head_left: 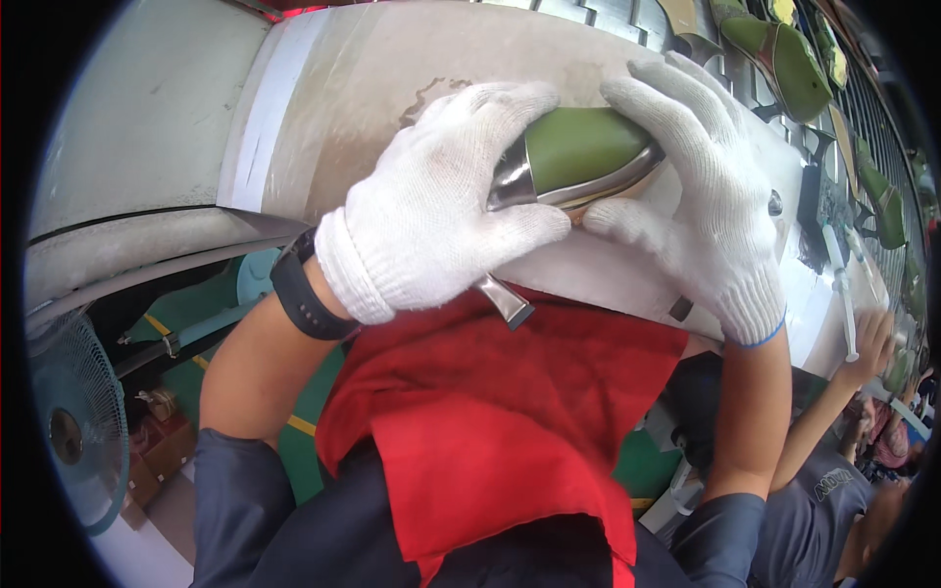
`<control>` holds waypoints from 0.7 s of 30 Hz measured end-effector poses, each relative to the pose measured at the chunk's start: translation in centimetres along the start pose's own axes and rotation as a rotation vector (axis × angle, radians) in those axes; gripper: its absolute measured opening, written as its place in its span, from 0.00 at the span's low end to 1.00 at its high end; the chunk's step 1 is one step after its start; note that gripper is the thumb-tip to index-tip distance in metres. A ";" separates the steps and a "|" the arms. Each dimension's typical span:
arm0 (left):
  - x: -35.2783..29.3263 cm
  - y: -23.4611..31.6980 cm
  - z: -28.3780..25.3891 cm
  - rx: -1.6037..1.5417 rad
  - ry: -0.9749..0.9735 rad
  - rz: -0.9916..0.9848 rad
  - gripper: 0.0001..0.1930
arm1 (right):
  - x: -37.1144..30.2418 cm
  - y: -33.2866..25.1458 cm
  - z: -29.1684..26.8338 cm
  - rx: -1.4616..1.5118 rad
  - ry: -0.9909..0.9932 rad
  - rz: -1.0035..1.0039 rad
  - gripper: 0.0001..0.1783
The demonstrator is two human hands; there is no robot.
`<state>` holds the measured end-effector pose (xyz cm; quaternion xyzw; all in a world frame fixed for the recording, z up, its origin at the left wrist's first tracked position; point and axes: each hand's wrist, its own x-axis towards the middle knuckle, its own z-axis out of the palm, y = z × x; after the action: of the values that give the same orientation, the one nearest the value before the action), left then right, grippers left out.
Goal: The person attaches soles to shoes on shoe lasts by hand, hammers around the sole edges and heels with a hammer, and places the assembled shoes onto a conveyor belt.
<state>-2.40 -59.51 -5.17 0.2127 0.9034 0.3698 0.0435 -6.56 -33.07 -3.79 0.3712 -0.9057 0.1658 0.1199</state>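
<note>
Green shoe [583, 147] with silvery trim is between our two gloved hands, over the near part of the pale surface [392, 54]; we cannot tell whether it rests there. Our left hand [431, 206] is closed around its back part, thumb along the near side, probably to steady it while leaving the green front uncovered. Our right hand [706, 186] is cupped around its front end, fingers spread and thumb apart, perhaps to guide or support that end; we cannot tell how firmly the fingertips touch. The slim silver heel [507, 302] points toward us below the left hand, which seems to keep it out of the way.

Beyond the shoe, we see a metal slatted conveyor [588, 15]; to its right are more green shoes [789, 71] and a co-worker's bare hand [867, 343]. Left of the shoe, a white strip [279, 108] crosses the stained surface. Lower left of the shoe are a fan [69, 431] and green floor [181, 382] with a yellow line.
</note>
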 end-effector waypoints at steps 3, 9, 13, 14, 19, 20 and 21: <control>0.0 0.5 0.8 0.053 0.062 -0.004 0.38 | 1.7 -2.0 -1.7 0.126 -0.184 0.235 0.45; 0.7 0.8 1.5 0.243 0.156 0.092 0.36 | -1.1 -1.1 1.0 0.081 0.270 0.151 0.39; 2.3 1.7 1.7 0.288 0.060 0.062 0.44 | -9.8 -0.5 1.1 0.034 0.429 0.570 0.25; 2.8 2.3 1.4 0.316 0.022 0.054 0.47 | -11.6 -0.4 1.4 0.065 0.479 0.529 0.24; 6.7 3.1 1.9 0.160 -0.089 0.049 0.53 | -13.0 -1.5 -0.4 -0.182 0.363 0.459 0.24; 6.6 3.3 1.8 0.137 -0.110 0.099 0.52 | -12.5 -1.6 -1.1 -0.164 0.256 0.549 0.26; 6.5 3.4 1.8 0.114 -0.133 0.147 0.52 | -12.1 -1.6 -1.5 -0.142 0.149 0.638 0.27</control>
<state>-6.65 -53.44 -3.61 0.3043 0.9002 0.3050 0.0638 3.14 -25.95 -6.21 0.0463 -0.9744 0.1580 0.1532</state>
